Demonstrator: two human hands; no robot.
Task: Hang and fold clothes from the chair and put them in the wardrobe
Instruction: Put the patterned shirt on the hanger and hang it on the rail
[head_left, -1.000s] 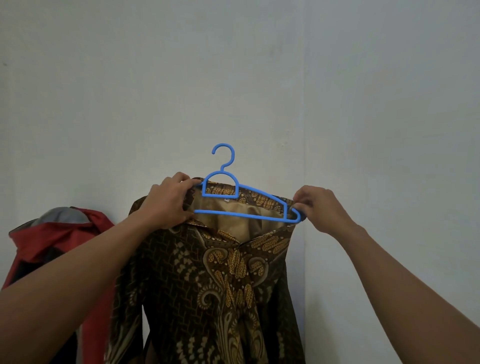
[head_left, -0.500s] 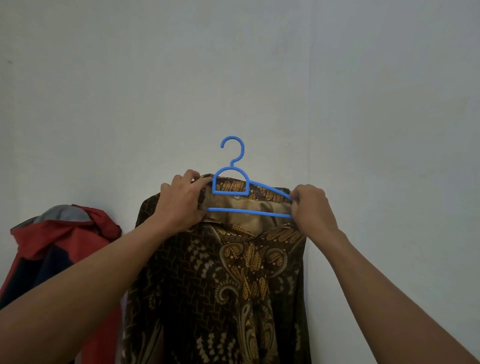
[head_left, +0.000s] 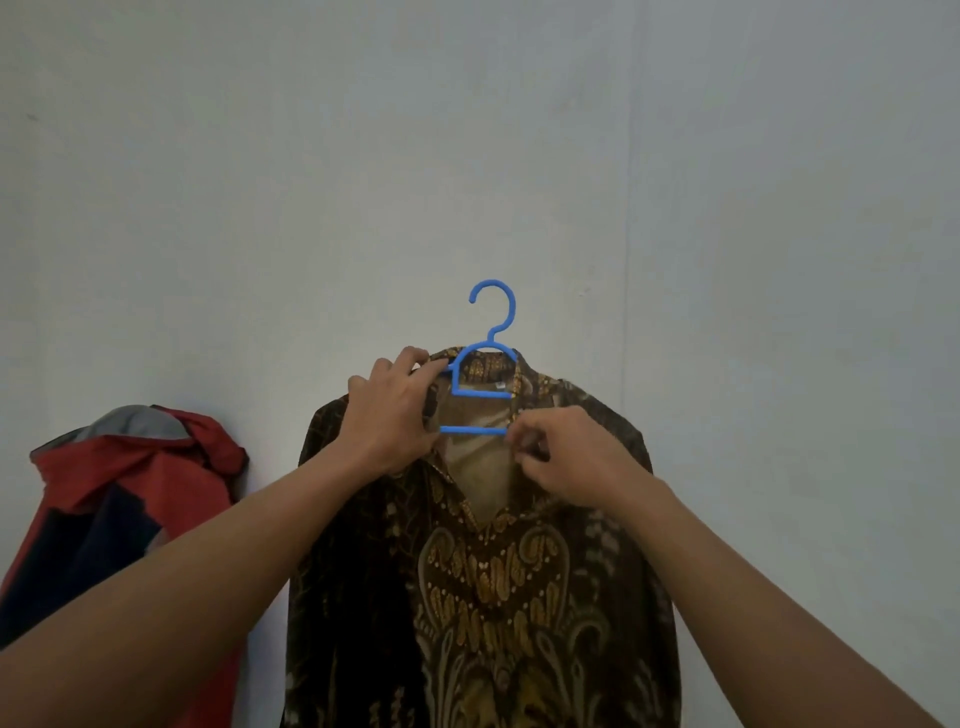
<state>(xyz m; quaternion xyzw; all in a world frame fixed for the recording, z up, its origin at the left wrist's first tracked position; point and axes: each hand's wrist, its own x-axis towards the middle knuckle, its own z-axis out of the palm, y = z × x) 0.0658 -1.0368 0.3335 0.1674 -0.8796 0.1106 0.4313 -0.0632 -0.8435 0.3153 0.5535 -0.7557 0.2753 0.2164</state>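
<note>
A brown patterned shirt (head_left: 493, 597) hangs on a blue hanger (head_left: 475, 430) in front of a pale wall (head_left: 208, 182), held up in the air by two bare hands. The hanger's hook (head_left: 500, 310) stands upright above the collar, free of any rail. Both shoulders of the shirt are draped over the hanger's arms, so that only the hook, the small loop below it and the middle of the lower bar show in the open neck. The shirt's front faces the camera and its body falls straight down out of view.

The left hand (head_left: 389, 410) is curled round the left side of the collar, its fingertips reaching the hanger's left arm just beside the loop. The right hand (head_left: 571, 457) sits lower, at the right edge of the neck opening, its fingers bent and pinching the cloth where the right end of the bar goes under the fabric. Whether it also pinches the bar itself I cannot tell.

To the left, apart from the shirt, a red jacket (head_left: 130, 493) with a grey-lined hood and dark panels rests against the wall.
</note>
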